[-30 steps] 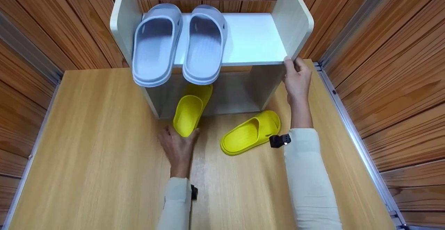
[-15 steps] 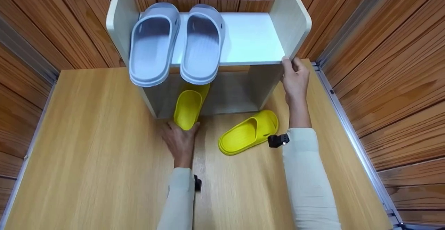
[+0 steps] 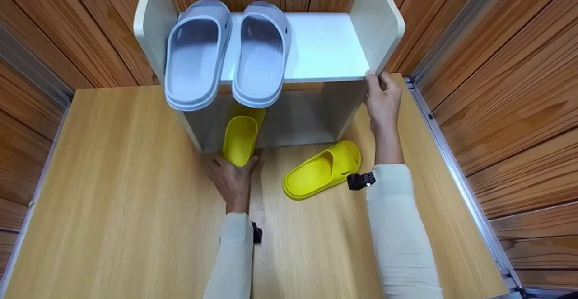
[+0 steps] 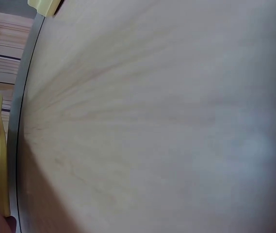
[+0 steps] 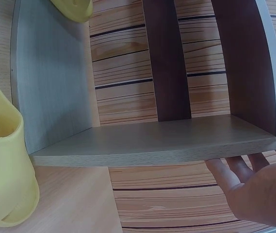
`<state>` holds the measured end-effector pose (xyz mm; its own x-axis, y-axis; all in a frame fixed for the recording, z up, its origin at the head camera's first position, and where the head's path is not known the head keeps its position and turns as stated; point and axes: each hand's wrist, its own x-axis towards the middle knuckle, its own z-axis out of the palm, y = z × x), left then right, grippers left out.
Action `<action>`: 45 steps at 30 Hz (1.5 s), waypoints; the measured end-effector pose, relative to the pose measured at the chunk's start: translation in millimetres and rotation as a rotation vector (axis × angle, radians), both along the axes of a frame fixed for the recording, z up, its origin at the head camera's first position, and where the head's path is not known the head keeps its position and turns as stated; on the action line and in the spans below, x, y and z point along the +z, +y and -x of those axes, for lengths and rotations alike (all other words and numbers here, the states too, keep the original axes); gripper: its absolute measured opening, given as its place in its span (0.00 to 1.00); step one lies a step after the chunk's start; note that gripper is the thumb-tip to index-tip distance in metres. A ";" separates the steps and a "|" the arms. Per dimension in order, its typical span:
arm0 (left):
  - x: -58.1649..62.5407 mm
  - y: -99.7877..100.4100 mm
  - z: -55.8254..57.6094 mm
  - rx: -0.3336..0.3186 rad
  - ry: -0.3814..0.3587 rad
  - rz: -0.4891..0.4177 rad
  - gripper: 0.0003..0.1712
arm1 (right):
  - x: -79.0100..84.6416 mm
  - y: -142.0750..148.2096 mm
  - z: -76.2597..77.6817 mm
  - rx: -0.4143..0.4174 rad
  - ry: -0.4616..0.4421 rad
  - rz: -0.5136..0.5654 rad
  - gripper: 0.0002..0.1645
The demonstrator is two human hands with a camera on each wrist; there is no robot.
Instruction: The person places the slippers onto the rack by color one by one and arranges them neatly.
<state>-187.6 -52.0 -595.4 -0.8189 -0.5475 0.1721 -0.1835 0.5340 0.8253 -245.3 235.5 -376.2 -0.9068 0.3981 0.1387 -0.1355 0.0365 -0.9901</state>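
My left hand [image 3: 232, 181] grips the heel end of a yellow slipper [image 3: 240, 141], thumb on one side and fingers on the other. Its toe reaches into the lower compartment of a pale shoe rack [image 3: 325, 41], partly hidden under a pale blue slipper. In the left wrist view the thumb lies along the yellow edge. My right hand [image 3: 384, 105] holds the rack's right side panel at the front corner of the upper shelf; in the right wrist view its fingers reach behind the panel. The other yellow slipper [image 3: 311, 175] lies angled on the floor before the rack.
Two pale blue slippers, one at the left [image 3: 192, 64] and one beside it [image 3: 261, 59], sit on the upper shelf with heels overhanging its front edge. Wood-plank walls [image 3: 519, 109] with metal rails stand around the light wooden floor [image 3: 117, 190].
My left hand has moved forward, taking the yellow slipper deeper into the lower compartment. My right hand keeps its hold on the rack, and the other slippers lie as before.
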 end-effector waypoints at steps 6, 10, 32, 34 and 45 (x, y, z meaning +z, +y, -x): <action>-2.3 -4.7 5.5 0.007 0.007 0.028 0.56 | -1.2 -0.9 -0.7 0.016 0.014 -0.020 0.10; -2.6 -8.1 8.5 0.002 0.023 0.036 0.58 | -0.6 -1.1 -1.4 0.026 0.019 -0.009 0.10; 7.4 -15.0 1.3 -0.047 0.037 0.141 0.57 | 0.6 -2.2 -2.1 0.000 -0.006 -0.014 0.10; 8.7 -16.1 -1.4 -0.060 0.067 0.185 0.57 | 0.7 -1.5 -1.4 0.002 -0.003 0.009 0.10; 22.1 -23.2 -27.3 -0.194 0.156 0.364 0.62 | -0.8 0.4 0.6 -0.009 0.013 -0.008 0.12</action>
<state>-160.3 -75.2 -573.3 -0.8496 -0.2671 0.4549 0.0604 0.8074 0.5869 -245.9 235.9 -377.0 -0.9013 0.4052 0.1532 -0.1477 0.0451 -0.9880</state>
